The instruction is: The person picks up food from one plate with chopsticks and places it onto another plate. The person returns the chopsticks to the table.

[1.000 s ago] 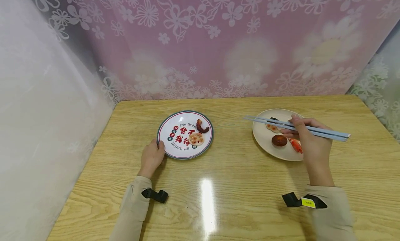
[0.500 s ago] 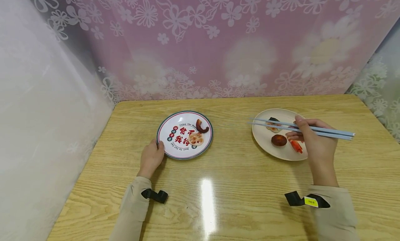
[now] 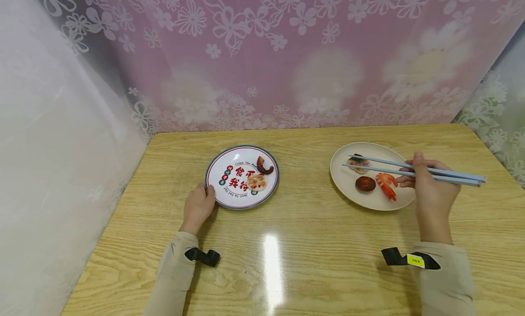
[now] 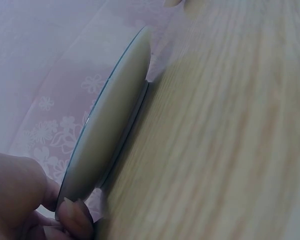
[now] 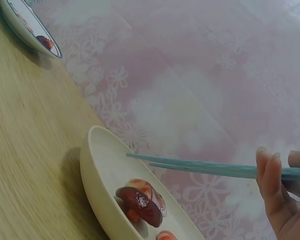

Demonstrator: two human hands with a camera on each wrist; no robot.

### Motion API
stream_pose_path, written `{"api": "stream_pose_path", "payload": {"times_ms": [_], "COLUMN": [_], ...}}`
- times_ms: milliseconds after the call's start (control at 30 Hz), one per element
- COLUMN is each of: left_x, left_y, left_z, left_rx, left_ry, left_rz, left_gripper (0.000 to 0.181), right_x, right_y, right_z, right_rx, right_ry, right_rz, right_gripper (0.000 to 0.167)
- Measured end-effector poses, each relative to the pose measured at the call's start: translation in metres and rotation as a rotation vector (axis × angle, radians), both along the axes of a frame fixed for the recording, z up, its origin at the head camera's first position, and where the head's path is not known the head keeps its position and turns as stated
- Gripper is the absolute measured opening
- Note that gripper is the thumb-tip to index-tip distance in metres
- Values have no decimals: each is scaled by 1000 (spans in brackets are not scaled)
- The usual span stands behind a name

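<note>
My left hand [image 3: 198,207] pinches the near-left rim of a white plate [image 3: 223,197] with red lettering. In the left wrist view the thumb and fingers [image 4: 76,218] meet at that rim. On this plate lie a curled octopus tentacle [image 3: 265,166] and a lotus root slice [image 3: 256,182]. My right hand [image 3: 434,188] holds a pair of light blue chopsticks [image 3: 443,173], tips apart, over a cream plate [image 3: 342,188]. A brown mushroom cap [image 3: 365,184], an orange shrimp [image 3: 386,185] and a pale browned piece with a dark edge [image 3: 357,163] lie there. Nothing sits between the chopstick tips.
Both plates stand on a wood-grain table [image 3: 311,243], well apart. A pink floral curtain [image 3: 262,70] hangs behind the table's far edge. A pale sheet [image 3: 69,147] hangs along the left side.
My right hand has moved to the right with the chopsticks, whose tips have spread wider. More of the shrimp now shows. The left hand and its plate stay in place.
</note>
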State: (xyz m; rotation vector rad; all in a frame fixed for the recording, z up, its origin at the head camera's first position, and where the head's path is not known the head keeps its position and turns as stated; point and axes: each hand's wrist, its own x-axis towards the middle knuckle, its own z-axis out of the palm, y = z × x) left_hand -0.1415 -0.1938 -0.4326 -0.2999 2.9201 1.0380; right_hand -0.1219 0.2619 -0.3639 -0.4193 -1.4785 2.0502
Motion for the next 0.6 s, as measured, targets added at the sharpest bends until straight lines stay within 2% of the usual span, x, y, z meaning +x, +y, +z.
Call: {"api": "stream_pose_path", "payload": {"times_ms": [600], "left_x": [0], "left_y": [1], "left_z": [1], "left_rx": [-7], "left_ry": [3], "left_rz": [3], "left_gripper": [34], "right_x": [0], "right_y": [11], "right_z": [-8], "right_rx": [-28], "right_ry": [-35], "right_rz": [-99], "right_gripper": [33]}}
